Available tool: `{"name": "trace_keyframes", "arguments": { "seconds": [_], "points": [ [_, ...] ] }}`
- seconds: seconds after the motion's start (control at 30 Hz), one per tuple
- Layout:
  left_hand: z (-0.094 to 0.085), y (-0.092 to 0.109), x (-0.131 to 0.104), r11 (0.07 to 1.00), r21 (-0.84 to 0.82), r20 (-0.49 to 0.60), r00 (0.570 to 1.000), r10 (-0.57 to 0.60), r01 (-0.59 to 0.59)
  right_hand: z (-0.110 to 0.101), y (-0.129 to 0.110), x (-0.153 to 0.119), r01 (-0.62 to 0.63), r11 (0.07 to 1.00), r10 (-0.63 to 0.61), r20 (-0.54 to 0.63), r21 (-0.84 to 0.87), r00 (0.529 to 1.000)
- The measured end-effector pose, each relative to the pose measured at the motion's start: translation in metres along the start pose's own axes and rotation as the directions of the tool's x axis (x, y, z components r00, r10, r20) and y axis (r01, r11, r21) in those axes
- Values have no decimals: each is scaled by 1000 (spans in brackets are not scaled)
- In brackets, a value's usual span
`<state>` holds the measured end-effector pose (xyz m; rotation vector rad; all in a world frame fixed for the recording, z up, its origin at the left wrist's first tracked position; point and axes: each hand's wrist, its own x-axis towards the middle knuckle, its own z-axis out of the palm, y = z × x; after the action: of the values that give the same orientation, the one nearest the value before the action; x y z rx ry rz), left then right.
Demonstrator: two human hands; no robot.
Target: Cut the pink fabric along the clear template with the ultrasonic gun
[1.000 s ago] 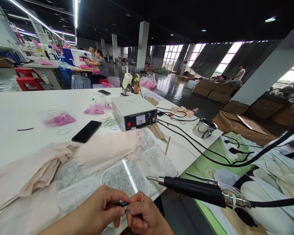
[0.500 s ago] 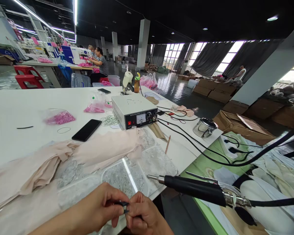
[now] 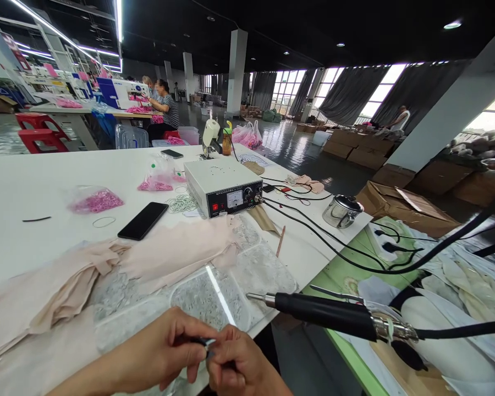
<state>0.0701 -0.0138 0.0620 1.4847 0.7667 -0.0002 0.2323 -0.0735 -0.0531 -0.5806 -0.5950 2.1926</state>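
Near the table's front edge, my left hand (image 3: 169,344) pinches a small dark strip (image 3: 202,342) with a pale bit showing at its end. My right hand (image 3: 239,360) closes on the same strip from the other side, fingertips touching those of the left. Most of the strip is hidden by my fingers, and its exact kind cannot be made out. Just right of the hands, a black pen-shaped tool (image 3: 325,316) with a metal tip points left. Beneath and beyond the hands lies a glossy grey-patterned mat (image 3: 206,297); pale pink fabric pieces (image 3: 181,247) cover its far left part.
Behind the mat stands a control box (image 3: 226,184) with a dial, its cables (image 3: 313,231) running right. A black phone (image 3: 143,221), pink-filled bags (image 3: 97,201) and a metal pot (image 3: 342,212) are on the table. A green surface (image 3: 342,275) adjoins at right. A co-worker (image 3: 165,110) sits far back.
My hands stay together over the mat's edge with the dark strip between them; the fingers have shifted slightly. The whole view has turned a little, sliding the background left.
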Motion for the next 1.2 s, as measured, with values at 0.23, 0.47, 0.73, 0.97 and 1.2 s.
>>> {"name": "trace_keyframes", "arguments": {
  "seconds": [0.23,0.47,0.73,0.97,1.2],
  "points": [
    [-1,3,-2,996,83,75,997,36,-42,0,0,2,-69,997,66,92,20,994],
    [-3,23,-9,980,182,148,987,57,-84,-5,7,2,-99,994,93,141,37,986],
    [-6,28,-12,939,316,146,985,93,-136,-1,8,-2,-163,985,149,191,62,970],
    [-6,25,-11,940,298,155,980,123,-165,-1,10,-5,-181,982,169,168,56,971],
    [-3,14,-9,981,148,119,987,106,-123,1,9,-3,-121,993,119,66,20,991]
  ]
}}
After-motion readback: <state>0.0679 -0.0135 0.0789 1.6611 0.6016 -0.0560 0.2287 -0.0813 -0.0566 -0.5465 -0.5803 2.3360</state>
